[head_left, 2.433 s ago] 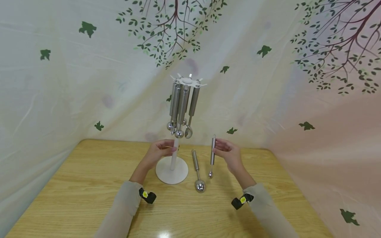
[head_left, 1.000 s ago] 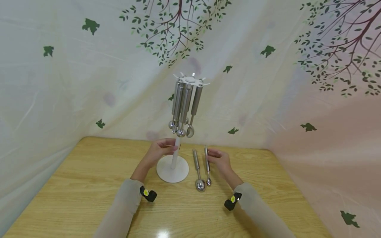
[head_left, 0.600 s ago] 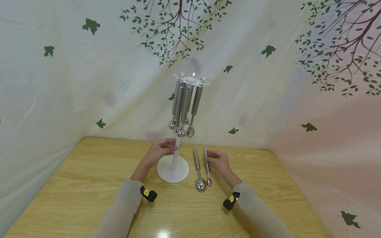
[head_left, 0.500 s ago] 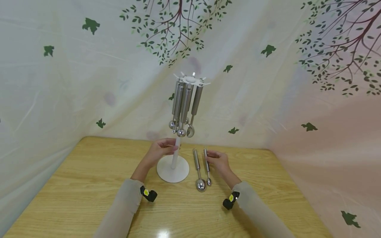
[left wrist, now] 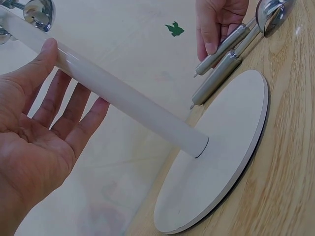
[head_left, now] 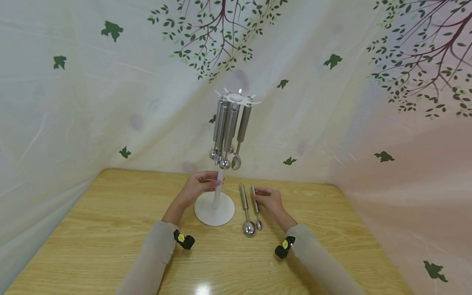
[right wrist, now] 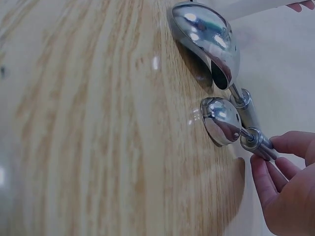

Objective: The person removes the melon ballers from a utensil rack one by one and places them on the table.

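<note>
In the head view my left hand (head_left: 193,190) holds the white pole of a round-based utensil stand (head_left: 206,212), thumb on one side and fingers on the other. My right hand (head_left: 272,200) pinches the steel handle of a small melon baller (head_left: 255,200), which lies on the table. A larger steel scoop (head_left: 249,228) lies just left of it, nearly parallel. Seen from the right wrist, the melon baller's bowl (right wrist: 216,120) faces down beside the bigger scoop head (right wrist: 209,39). The left wrist view shows the thumb (left wrist: 44,56) against the pole (left wrist: 133,103).
Several steel utensils (head_left: 226,129) hang by their handles from the white hooked top (head_left: 236,98) of the stand. The stand's base rests on a wooden table (head_left: 129,225). Behind the table hangs a pale cloth (head_left: 166,123) printed with leaves and branches.
My right hand has moved left and down with the melon baller, from upright above the table to lying beside the larger scoop. My left hand stays on the pole.
</note>
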{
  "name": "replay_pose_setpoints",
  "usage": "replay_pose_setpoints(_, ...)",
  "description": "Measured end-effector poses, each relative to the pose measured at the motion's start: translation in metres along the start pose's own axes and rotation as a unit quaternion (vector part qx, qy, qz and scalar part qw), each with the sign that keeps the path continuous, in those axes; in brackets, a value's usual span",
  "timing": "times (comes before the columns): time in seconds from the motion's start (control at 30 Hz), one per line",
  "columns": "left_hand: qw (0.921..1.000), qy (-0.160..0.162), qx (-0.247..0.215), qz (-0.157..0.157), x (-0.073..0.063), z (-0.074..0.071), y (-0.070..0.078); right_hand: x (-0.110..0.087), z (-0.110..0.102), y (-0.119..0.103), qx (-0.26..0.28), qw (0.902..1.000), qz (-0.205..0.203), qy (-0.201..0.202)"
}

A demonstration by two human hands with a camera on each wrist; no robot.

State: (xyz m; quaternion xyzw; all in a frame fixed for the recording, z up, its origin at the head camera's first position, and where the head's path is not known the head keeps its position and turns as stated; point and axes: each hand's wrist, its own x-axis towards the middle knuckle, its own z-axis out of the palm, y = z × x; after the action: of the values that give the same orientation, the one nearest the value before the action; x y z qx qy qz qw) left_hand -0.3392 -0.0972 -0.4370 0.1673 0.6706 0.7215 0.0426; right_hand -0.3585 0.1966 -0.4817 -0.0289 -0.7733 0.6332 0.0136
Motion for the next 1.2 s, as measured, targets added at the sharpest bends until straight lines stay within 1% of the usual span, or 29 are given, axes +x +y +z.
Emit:
replay_pose_setpoints(0.43,0.9998,-0.014,0.003,-0.015,-0.0004,-0.0018,0.0002,0.0033,0.0016,0.0043,-0.003,1.0000,0.001,0.000)
replay_pose_setpoints(0.7,0.9998,-0.019,0.008,-0.003,-0.0005,-0.0018,-0.0007,0.0035,0.0031,0.0045,-0.030,0.9995,0.002,0.001)
replay_pose_setpoints(1.2,0.9996,-0.025,0.009,-0.002,0.0000,-0.0032,-0.0018,0.0021,0.0064,-0.0004,-0.067,0.9977,-0.009,0.003)
